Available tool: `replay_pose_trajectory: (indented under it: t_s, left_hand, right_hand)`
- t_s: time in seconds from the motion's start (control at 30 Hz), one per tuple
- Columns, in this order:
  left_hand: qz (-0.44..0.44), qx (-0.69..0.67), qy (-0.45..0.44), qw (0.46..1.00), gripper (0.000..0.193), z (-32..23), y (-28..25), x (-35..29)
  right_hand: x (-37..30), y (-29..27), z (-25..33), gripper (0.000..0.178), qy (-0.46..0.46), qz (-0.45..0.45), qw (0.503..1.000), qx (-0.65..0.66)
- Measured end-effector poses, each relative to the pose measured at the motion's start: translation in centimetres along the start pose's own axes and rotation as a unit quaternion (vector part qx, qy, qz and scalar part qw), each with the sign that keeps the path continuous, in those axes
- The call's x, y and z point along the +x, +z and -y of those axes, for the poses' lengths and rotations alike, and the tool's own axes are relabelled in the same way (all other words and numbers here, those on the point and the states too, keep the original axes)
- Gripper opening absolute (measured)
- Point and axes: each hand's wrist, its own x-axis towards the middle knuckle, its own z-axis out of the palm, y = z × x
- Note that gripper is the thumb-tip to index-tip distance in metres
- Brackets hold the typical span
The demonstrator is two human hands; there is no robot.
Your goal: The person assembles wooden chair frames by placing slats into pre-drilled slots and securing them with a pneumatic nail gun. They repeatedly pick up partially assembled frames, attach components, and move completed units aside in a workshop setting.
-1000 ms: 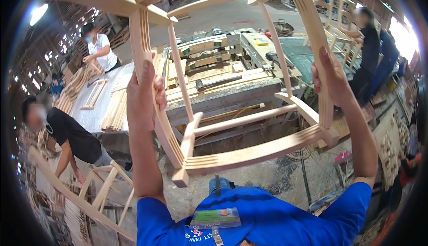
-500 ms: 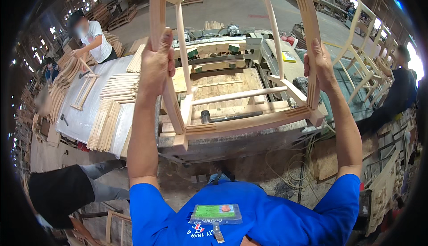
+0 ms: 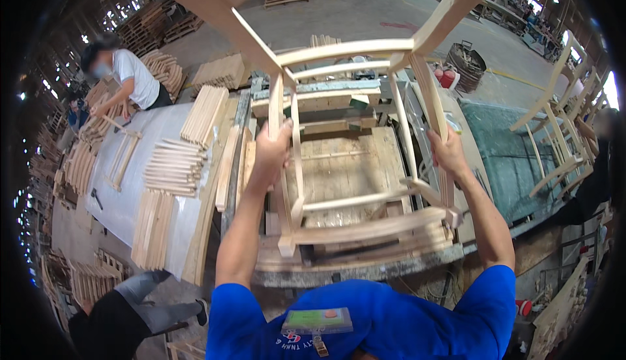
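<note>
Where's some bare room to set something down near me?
Right of your pale wooden chair frame, the flat green tabletop looks bare left of pale wooden chairs. Left, the grey plastic-covered table has a gap between the small black hammer and pale wooden slats. Its right side is crowded with slats.

The chair frame (image 3: 345, 52) is pale cream, the slats (image 3: 173, 167) a warmer tan. The left bench (image 3: 117, 205) shines silvery grey; the right bench (image 3: 501, 148) is dull green. The wearer's shirt (image 3: 398, 314) is bright blue printed in white and red, the badge (image 3: 313, 321) mostly green with an orange-red spot.
</note>
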Motion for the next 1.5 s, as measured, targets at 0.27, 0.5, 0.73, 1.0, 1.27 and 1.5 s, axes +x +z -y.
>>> replay_pose_trajectory:
  t_s: [0.27, 0.5, 0.73, 1.0, 1.27, 1.5]
  left_hand:
    - [0.021, 0.038, -0.148, 0.988, 0.044, 3.3, 2.3, 9.0]
    - [0.037, 0.047, -0.207, 0.976, 0.041, 9.3, 3.3, 15.0]
    - [0.034, 0.071, -0.225, 0.971, 0.022, 17.7, 4.2, 19.4]
    - [0.007, 0.127, -0.259, 0.957, 0.016, 27.8, 2.8, 19.7]
    - [-0.081, 0.571, 0.075, 0.814, 0.034, 30.1, -3.2, 16.9]
    - [-0.017, 0.707, -0.087, 0.702, 0.098, 28.9, -0.2, 12.6]
  right_hand:
    - [7.7, 1.3, -4.3, 0.025, 0.153, 0.06, 0.986, 0.009]
    - [12.4, 2.9, -10.4, 0.032, 0.232, 0.087, 0.969, 0.013]
    - [14.9, 6.6, -18.5, 0.029, 0.287, 0.089, 0.954, -0.007]
    - [13.9, 11.7, -26.4, 0.032, 0.305, 0.11, 0.946, -0.026]
    - [12.6, 17.7, -27.3, 0.056, 0.238, 0.157, 0.958, 0.013]
    - [6.6, 14.5, -27.6, 0.062, 0.267, 0.192, 0.939, -0.098]
